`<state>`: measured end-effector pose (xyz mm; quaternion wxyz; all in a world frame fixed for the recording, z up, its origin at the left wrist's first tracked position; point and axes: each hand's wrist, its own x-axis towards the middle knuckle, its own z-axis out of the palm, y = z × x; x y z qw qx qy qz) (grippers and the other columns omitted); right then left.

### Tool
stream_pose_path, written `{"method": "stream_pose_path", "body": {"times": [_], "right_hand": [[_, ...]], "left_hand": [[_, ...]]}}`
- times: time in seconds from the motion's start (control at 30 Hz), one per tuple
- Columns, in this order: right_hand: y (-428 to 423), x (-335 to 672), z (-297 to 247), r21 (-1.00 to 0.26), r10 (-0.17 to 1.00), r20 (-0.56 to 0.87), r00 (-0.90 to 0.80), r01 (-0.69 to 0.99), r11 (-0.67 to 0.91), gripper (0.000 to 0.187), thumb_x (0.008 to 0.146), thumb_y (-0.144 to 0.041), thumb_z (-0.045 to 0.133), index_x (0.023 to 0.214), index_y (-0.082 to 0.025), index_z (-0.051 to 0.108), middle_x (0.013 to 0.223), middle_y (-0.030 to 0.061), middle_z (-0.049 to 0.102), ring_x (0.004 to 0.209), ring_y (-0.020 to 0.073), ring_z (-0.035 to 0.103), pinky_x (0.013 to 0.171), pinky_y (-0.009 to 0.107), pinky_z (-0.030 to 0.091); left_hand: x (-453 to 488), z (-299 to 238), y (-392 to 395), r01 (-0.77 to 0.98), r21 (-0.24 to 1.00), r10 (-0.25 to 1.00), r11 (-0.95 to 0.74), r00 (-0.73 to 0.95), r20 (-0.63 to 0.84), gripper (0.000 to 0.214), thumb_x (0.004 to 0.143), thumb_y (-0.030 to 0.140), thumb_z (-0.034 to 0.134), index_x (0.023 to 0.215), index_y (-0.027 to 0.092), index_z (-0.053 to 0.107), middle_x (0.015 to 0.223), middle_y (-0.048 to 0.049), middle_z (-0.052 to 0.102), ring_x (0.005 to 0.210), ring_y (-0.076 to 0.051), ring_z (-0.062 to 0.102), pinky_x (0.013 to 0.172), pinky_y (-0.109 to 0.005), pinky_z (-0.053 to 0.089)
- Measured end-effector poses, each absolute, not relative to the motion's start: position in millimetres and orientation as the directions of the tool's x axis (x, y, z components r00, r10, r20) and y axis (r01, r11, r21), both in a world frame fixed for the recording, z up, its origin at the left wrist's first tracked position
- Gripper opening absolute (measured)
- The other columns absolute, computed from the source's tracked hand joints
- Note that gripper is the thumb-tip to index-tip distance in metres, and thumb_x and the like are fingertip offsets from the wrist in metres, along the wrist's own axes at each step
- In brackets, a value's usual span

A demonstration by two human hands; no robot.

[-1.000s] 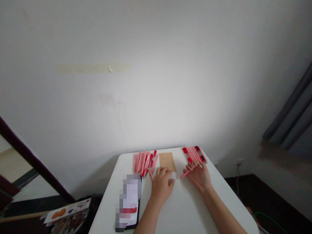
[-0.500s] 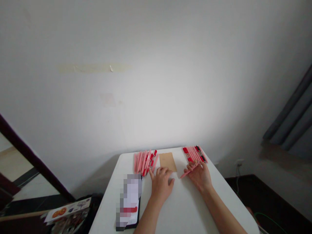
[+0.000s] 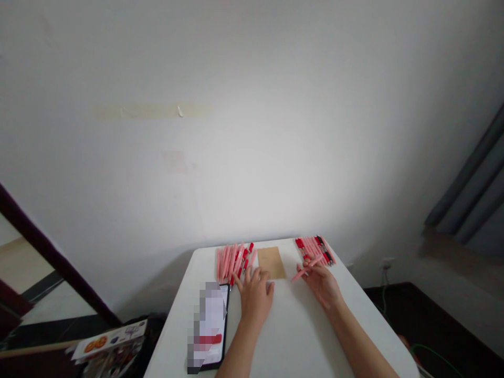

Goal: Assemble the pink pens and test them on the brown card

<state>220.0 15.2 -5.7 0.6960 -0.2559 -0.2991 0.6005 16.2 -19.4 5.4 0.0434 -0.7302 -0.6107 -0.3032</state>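
My left hand is palm down over the white table, fingers spread, just in front of a pile of pink and red pens. Between the pen groups lies a brown paper square, its near edge close to my left fingertips. On the right, my right hand is turned partly palm up and holds a pink pen slantwise across its fingers. Just beyond that hand, pink, red and black pens lie side by side near the table's far right corner.
A phone with a partly blurred screen lies left of my left forearm. The wall stands right behind the table. On the floor at left is a box; a grey curtain hangs at right.
My left hand has shifted slightly left, nearer to the left pen pile. In my right hand the pink pen has moved slightly up, and the fingers have changed their hold.
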Motion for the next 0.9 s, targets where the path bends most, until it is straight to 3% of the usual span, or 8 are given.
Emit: {"method": "stream_pose_path", "body": {"times": [0.17,0.43,0.6,0.7,0.9], "right_hand": [[13.9,213.8,-3.2,-0.696,0.991,0.068,0.116,-0.706,0.13,0.034,0.062,-0.018,0.08,0.092,-0.022,0.064,0.084,-0.0027,0.062,0.078,0.0136,0.059,0.088,0.045,0.055],[11.7,209.1,-2.1,-0.81,0.98,0.091,0.175,-0.56,0.175,0.029,0.061,-0.036,0.082,0.074,-0.019,0.063,0.078,-0.0022,0.061,0.074,0.0138,0.059,0.08,0.041,0.057],[12.7,208.4,-3.1,-0.929,0.93,0.252,0.267,-0.204,0.31,0.032,0.065,-0.049,0.076,0.069,-0.019,0.065,0.08,0.0007,0.063,0.077,0.0163,0.06,0.08,0.036,0.052],[13.6,207.5,-4.4,-0.937,0.917,0.345,0.199,0.021,0.348,0.04,0.073,-0.058,0.065,0.064,-0.019,0.068,0.088,0.0071,0.069,0.089,0.0227,0.062,0.085,0.037,0.049],[15.1,207.6,-12.9,-0.899,0.911,0.402,0.093,0.227,0.374,0.04,0.076,-0.059,0.062,0.087,-0.023,0.074,0.103,0.0103,0.07,0.097,0.0265,0.063,0.088,0.042,0.048]], "left_hand": [[14.9,7.7,-19.6,0.916,0.318,0.872,-0.246,0.065,0.486,0.024,0.082,0.027,0.054,0.103,0.033,0.065,0.109,-0.0022,0.066,0.12,-0.029,0.045,0.108,-0.071,-0.001],[12.7,13.3,-18.4,0.907,0.345,0.911,-0.242,0.09,0.403,0.031,0.08,0.02,0.058,0.101,0.042,0.066,0.096,0.0032,0.068,0.111,-0.022,0.052,0.108,-0.071,-0.003],[13.8,17.4,-20.2,0.908,0.353,0.92,-0.228,0.082,0.383,0.021,0.078,0.027,0.062,0.094,0.038,0.069,0.099,0.0028,0.067,0.112,-0.023,0.05,0.108,-0.071,-0.004],[15.1,17.8,-20.7,0.91,0.351,0.923,-0.222,0.08,0.377,0.016,0.077,0.032,0.063,0.091,0.036,0.07,0.108,0.0006,0.066,0.118,-0.026,0.047,0.109,-0.07,-0.002],[14.4,18.8,-20.6,0.865,0.419,0.923,-0.278,0.119,0.366,0.017,0.081,0.03,0.058,0.09,0.039,0.07,0.106,0.0024,0.068,0.121,-0.027,0.046,0.106,-0.072,-0.01]]}}
